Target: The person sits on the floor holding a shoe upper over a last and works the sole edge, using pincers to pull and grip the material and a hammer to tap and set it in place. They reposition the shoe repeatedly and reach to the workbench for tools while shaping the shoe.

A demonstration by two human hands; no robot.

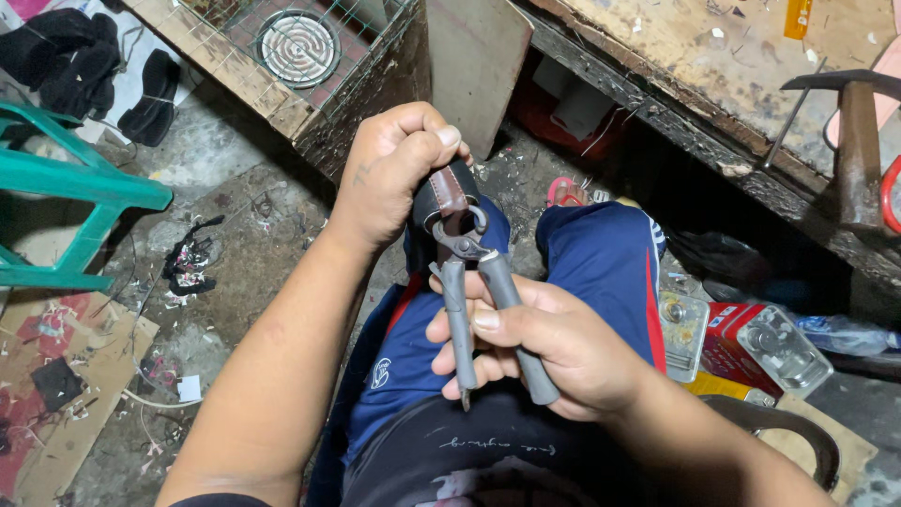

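My left hand (394, 169) clamps a black leather piece with a brown strap (449, 192); my right hand (544, 343) grips grey-handled pincers (479, 291), whose jaws bite the strap.

only real packaging is on the floor at the right: a red box (727, 343) with some white and blue on it, lying just beside two clear plastic cases (784, 349), with a flat yellow packet (718, 385) underneath.
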